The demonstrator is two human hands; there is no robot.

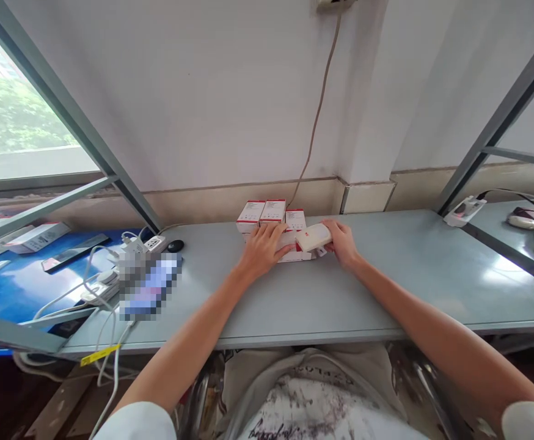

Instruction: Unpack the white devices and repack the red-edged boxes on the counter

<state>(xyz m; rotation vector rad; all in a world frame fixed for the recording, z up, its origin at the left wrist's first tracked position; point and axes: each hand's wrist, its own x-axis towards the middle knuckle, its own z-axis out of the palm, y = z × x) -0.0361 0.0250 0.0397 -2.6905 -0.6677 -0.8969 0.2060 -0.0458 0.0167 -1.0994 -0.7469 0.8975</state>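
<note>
- Right hand (340,242) grasps device (313,237) by its right end, at the near box (296,256), far on the desk (313,299).
- Left hand (261,249) lies left of it, perhaps steadying that box; whether it grips, I cannot tell.

A: what's on that bluish screen (153,286) at 8 o'clock?
B: no clue, it's pixelated. print on the cartons (274,210)'s too tiny too
A: wall fitting (333,4), 1 o'clock?
B: top edge chops it lol
</note>
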